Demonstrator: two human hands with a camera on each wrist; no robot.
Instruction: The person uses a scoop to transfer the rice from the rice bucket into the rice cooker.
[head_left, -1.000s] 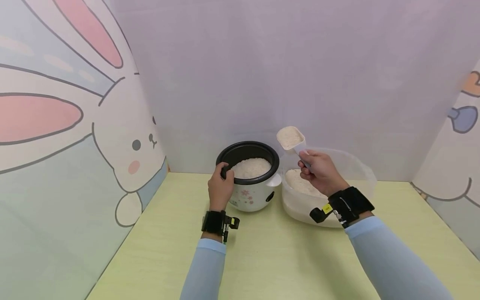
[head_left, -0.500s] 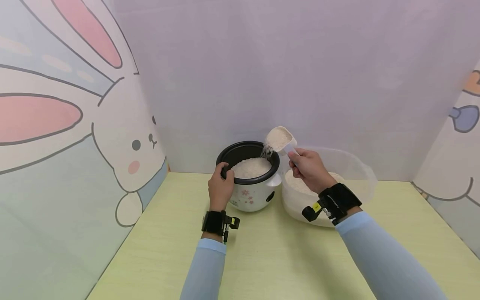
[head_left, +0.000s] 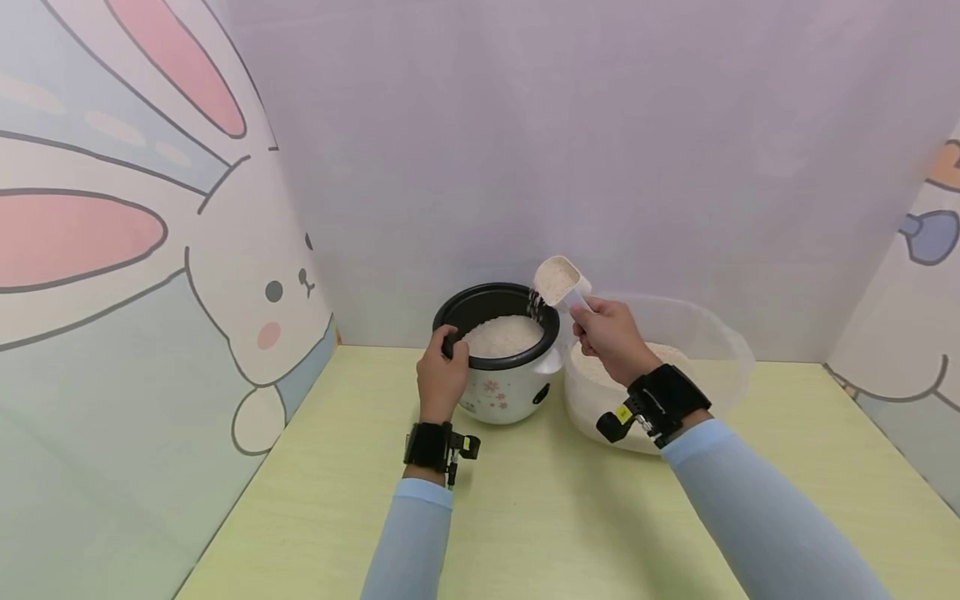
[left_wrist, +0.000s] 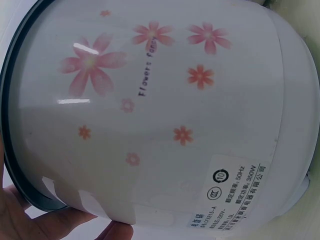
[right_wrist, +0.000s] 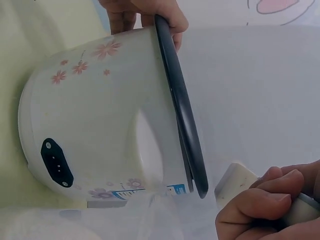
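A white rice cooker (head_left: 491,398) with pink flowers and a black rim stands at the back of the table, with white rice (head_left: 504,336) heaped in it. My left hand (head_left: 441,377) grips its rim on the left side, thumb against the outer wall. Over the right part of the rim, my right hand (head_left: 617,340) holds a white measuring scoop (head_left: 584,288) by the handle. The scoop tilts left with rice in it, and grains fall from its lip into the cooker. From the right wrist view, the scoop (right_wrist: 236,183) is just above the black rim (right_wrist: 182,105).
A translucent plastic tub (head_left: 731,354) holding rice (head_left: 669,357) stands right of the cooker, partly under my right forearm. Behind is a pale curtain (head_left: 420,167); a rabbit-print panel (head_left: 225,317) borders the left. The yellow-green table (head_left: 510,517) extends toward me.
My right hand has moved left with the scoop, from above the tub to the cooker's rim, and tipped it, so rice pours out. My left hand stays on the rim.
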